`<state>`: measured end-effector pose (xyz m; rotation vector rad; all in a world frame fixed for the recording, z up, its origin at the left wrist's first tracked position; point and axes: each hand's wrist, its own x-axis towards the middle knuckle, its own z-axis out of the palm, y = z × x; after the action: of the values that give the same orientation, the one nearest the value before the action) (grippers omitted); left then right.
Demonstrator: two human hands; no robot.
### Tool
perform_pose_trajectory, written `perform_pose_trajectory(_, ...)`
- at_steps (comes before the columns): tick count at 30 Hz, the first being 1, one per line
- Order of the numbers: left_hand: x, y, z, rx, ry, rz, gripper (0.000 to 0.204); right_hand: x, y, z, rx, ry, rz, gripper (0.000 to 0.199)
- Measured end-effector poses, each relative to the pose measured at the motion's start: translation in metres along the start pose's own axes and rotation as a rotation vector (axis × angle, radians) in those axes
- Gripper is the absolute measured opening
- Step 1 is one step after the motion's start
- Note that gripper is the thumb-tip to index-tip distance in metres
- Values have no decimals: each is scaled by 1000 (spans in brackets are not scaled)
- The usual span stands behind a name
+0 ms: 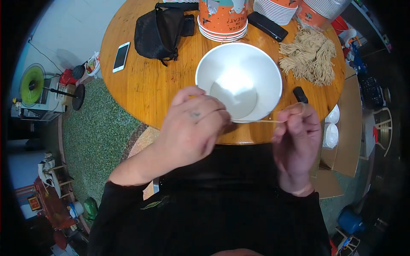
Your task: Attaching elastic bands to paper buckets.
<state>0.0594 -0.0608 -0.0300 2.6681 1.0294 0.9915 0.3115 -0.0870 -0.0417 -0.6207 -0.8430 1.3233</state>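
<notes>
A white paper bucket point(267, 72) stands at the table's near edge, its open mouth toward me. My left hand point(194, 123) is closed at the bucket's near left rim, with its fingertips hidden behind the knuckles; what it grips there I cannot make out. To the right, my right hand point(299, 128) pinches a thin tan cord point(271, 121), which runs taut from the bucket's near rim to the fingers. Beyond that hand, a bundle of similar tan cords point(309, 55) lies on the table.
The round wooden table point(149, 94) bears a white phone point(121, 57), a black mesh bag point(157, 32), a black case point(267, 26) and a small black object point(300, 94). Orange printed buckets point(223, 21) are stacked at the back. Cardboard point(348, 128) with white round pieces point(331, 135) stands at right.
</notes>
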Motion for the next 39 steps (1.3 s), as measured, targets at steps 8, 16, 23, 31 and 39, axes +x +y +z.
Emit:
perform_pose_trajectory(8,-19,-30,-23,-107,-35,-49,12,22,-14,-26,422,-179,226,16)
perform_pose_trajectory(16,-18,-55,-42,-121,-87,16,11,26,-3,-33,443,-144,186,27)
perform_pose_trajectory(23,-15,-59,-30,-190,-148,131,66,33,0,-34,469,-238,108,21)
perform_pose_trajectory(31,-7,-107,-33,-454,-109,86,50,42,27,-21,362,-357,62,19)
perform_pose_trajectory(39,-9,-74,-36,-49,374,110,41,27,44,-7,299,-357,205,16)
